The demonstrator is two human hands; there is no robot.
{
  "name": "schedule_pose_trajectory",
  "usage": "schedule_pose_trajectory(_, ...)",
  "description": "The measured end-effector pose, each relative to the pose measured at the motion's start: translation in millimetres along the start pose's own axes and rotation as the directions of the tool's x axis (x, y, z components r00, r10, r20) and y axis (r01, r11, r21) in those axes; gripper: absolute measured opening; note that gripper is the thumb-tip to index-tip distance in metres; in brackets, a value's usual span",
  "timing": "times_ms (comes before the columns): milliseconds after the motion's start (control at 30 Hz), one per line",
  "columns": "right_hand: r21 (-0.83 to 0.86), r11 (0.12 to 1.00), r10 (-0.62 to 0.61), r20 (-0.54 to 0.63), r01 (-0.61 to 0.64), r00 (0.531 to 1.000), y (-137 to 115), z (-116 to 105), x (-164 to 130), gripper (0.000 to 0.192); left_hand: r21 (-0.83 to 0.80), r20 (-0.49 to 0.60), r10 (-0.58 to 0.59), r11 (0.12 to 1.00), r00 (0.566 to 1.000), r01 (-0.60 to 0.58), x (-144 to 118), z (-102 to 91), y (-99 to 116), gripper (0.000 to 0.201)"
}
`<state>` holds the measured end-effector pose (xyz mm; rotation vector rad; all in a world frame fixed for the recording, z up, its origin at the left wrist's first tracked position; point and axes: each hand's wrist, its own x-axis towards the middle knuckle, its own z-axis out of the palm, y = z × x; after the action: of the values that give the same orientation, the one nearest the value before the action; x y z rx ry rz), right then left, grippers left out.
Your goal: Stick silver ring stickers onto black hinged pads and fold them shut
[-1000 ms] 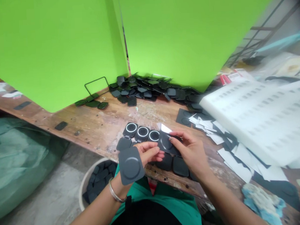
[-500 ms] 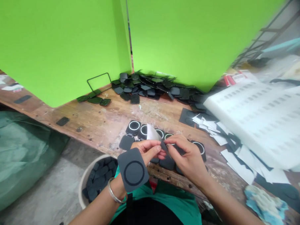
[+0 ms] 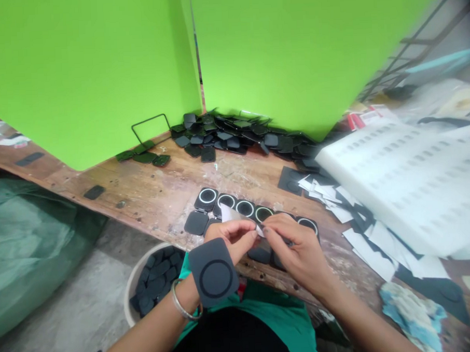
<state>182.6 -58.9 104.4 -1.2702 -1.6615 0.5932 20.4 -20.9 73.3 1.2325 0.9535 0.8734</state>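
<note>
Both hands meet just above the near edge of the counter (image 3: 150,200): the left hand (image 3: 232,238) pinches a pale backing film (image 3: 231,213) between thumb and fingers, while the right hand (image 3: 296,248) pinches the small dark pad that the film seems to be coming off, mostly hidden under its fingers. A second, larger dark square pad (image 3: 214,273) with a ring mark sits against the left wrist, near the bangle (image 3: 182,305). To do the peel well, it looks best to keep the right pinch at the pad's very edge so the sticky face stays untouched, and to draw the film back low and flat rather than straight up, so the thin pad does not curl or crease. Just beyond the fingers lies a row of ring-marked pads (image 3: 236,204), close enough to be knocked. A white bucket (image 3: 140,276) of dark pieces stands below the counter, left of the lap.
</note>
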Motion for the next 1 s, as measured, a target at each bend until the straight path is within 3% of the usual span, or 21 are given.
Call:
schedule_pose_trajectory(100,-0.012,0.967,0.252,-0.084,-0.254,0.964,18,-22,1,0.029,0.028,0.055,-0.040,0.999,0.998,0.039,-1,2.3,3,0.015)
schedule_pose_trajectory(200,0.023,0.890,0.440,-0.300,-0.455,0.846,49,-64,-1,0.024,0.029,0.059,-0.087,0.996,0.994,0.086,-3,1.1,8,0.017)
schedule_pose_trajectory(333,0.127,0.847,0.464,-0.649,-0.516,0.603,76,-136,-20,0.016,0.080,0.042,-0.137,0.988,0.990,0.133,-4,1.8,5,0.018)
schedule_pose_trajectory(367,0.121,0.845,0.449,-0.690,-0.522,0.567,77,-152,-28,0.018,0.113,0.071,-0.140,0.985,0.988,0.131,-4,4.6,3,0.017)
schedule_pose_trajectory(433,0.141,0.851,0.448,-0.699,-0.506,0.558,72,-177,-49,0.027,0.143,0.157,-0.128,0.984,0.979,0.106,-3,15.0,0,0.016)
schedule_pose_trajectory(500,0.241,0.855,0.502,-0.609,-0.459,0.615,60,-191,-71,0.037,0.127,0.256,-0.117,0.988,0.960,0.087,-2,31.6,0,0.012)
schedule_pose_trajectory(567,0.319,0.844,0.533,-0.423,-0.430,0.733,46,-198,-91,0.043,0.108,0.370,-0.130,0.989,0.920,0.097,-3,52.8,2,0.011)
schedule_pose_trajectory(633,0.294,0.852,0.489,-0.150,-0.434,0.859,30,-200,-108,0.049,0.138,0.528,-0.165,0.985,0.833,0.108,-3,76.4,4,0.010)
schedule_pose_trajectory(667,0.255,0.860,0.455,0.007,-0.441,0.891,23,-200,-115,0.050,0.160,0.617,-0.178,0.982,0.766,0.099,-4,88.5,4,0.010)
schedule_pose_trajectory(733,0.177,0.866,0.406,0.298,-0.468,0.864,14,-201,-128,0.047,0.189,0.765,-0.180,0.981,0.619,0.051,-7,111.8,-2,0.010)
schedule_pose_trajectory(800,0.145,0.840,0.396,0.493,-0.522,0.775,15,-201,-145,0.042,0.194,0.833,-0.168,0.981,0.526,0.006,-13,131.2,-15,0.012)
schedule_pose_trajectory(833,0.146,0.821,0.399,0.546,-0.552,0.737,19,-200,-157,0.040,0.206,0.838,-0.174,0.978,0.518,-0.005,-17,138.4,-22,0.013)
schedule_pose_trajectory(900,0.157,0.770,0.428,0.592,-0.618,0.683,32,-194,-190,0.039,0.265,0.811,-0.225,0.964,0.541,0.004,-24,146.1,-36,0.018)
schedule_pose_trajectory(967,0.137,0.702,0.551,0.518,-0.699,0.654,49,-183,-233,0.040,0.324,0.764,-0.275,0.946,0.584,0.021,-29,144.9,-45,0.039)
schedule_pose_trajectory(1000,0.119,0.644,0.674,0.380,-0.756,0.634,57,-176,-256,0.042,0.345,0.746,-0.288,0.938,0.600,0.022,-29,141.4,-47,0.049)
